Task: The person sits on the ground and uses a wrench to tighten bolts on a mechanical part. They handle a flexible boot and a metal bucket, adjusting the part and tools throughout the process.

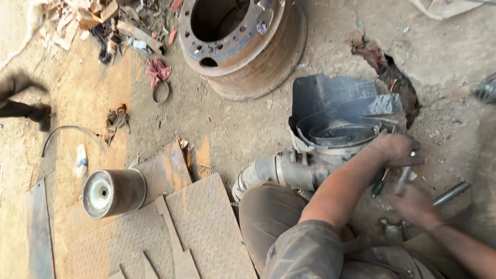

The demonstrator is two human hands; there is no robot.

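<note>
Two hands work at the grey housing (336, 121): left hand (395, 149) gripping its stiff, heavy-looking rim, right hand (416, 205) blurred beside it, grip unclear.

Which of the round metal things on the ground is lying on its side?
The small filter canister at lower left, on the checker plate: its round end faces sideways. The big rusty wheel rim at top lies flat, opening upward.
</note>
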